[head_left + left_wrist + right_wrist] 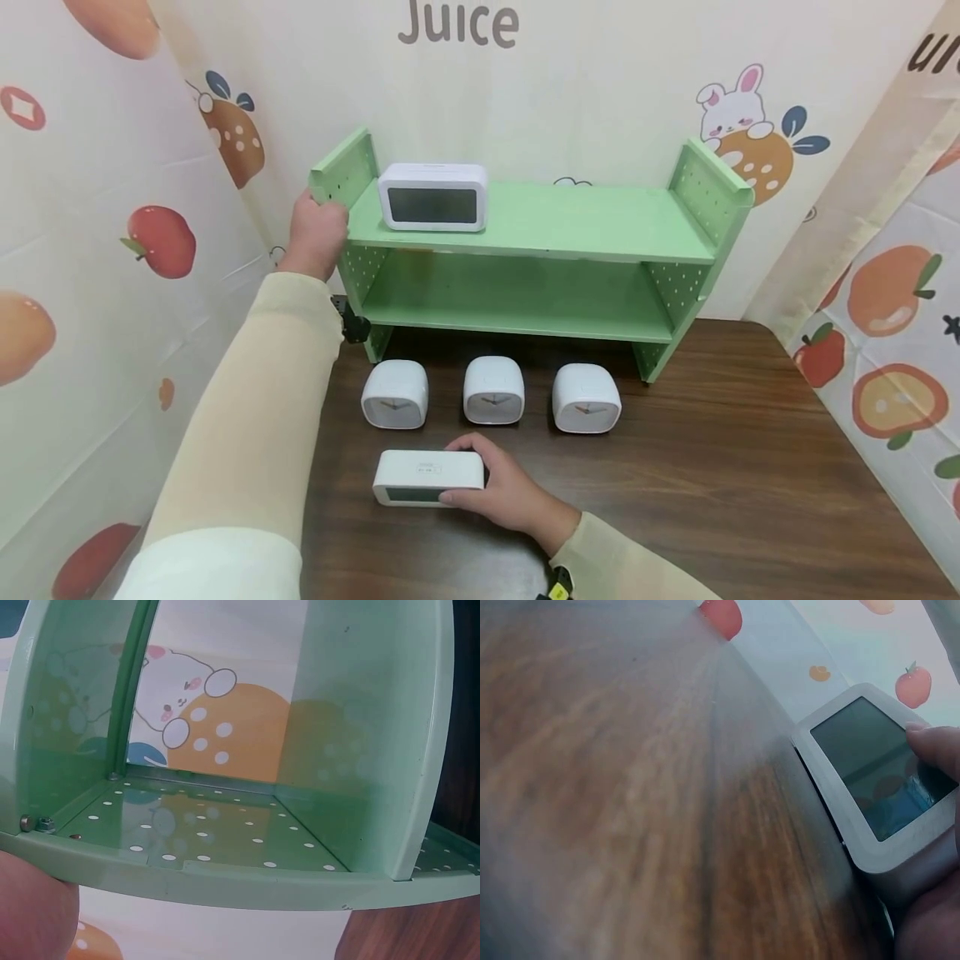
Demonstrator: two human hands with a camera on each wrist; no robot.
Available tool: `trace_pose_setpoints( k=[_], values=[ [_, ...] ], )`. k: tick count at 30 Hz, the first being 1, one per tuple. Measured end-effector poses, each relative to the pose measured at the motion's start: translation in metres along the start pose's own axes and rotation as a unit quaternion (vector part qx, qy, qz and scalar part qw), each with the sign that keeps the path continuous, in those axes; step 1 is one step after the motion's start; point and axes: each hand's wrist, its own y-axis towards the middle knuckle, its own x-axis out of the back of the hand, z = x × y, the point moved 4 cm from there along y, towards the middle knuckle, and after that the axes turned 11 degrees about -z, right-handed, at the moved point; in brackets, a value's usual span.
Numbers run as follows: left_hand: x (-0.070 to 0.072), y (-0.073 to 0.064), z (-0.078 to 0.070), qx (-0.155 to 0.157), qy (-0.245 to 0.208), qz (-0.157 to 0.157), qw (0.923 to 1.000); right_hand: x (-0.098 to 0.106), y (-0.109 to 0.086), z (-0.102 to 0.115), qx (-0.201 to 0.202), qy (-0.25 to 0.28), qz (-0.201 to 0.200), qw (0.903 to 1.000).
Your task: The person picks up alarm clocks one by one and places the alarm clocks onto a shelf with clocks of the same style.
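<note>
My left hand (pixel 315 233) grips the left side panel of a green metal shelf (pixel 525 292); its fingertips are hidden behind the panel. In the left wrist view, part of that hand (pixel 37 907) shows beside the panel's edge. Low in front of the shelf, my right hand (pixel 506 492) holds a white digital clock (pixel 429 469) by its right end. The thumb lies on the dark screen (pixel 885 765) and the other fingers go behind. A second white digital clock (pixel 433 197) stands on the shelf's upper board, at the left.
Three small white analog clocks stand in a row before the shelf: a left one (pixel 395 394), a middle one (pixel 494 390) and a right one (pixel 587 398). The brown wooden table (pixel 720 467) spreads under them. Fruit-printed curtains (pixel 585 92) enclose the back and sides.
</note>
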Motion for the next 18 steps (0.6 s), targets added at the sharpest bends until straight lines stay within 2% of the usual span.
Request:
trace_pose_setpoints(
  k=[10,18],
  values=[
    [-0.0003,-0.0015,-0.001,-0.011,-0.001,-0.006,0.9999,0.001,-0.0015,-0.0007,0.011,0.017,-0.003,0.9998],
    [-0.0007,-0.0033,-0.0014,-0.006,-0.005,-0.004,1.0,0.0023,-0.0029,0.0004,0.018,0.014,-0.004,0.9997]
  ],
)
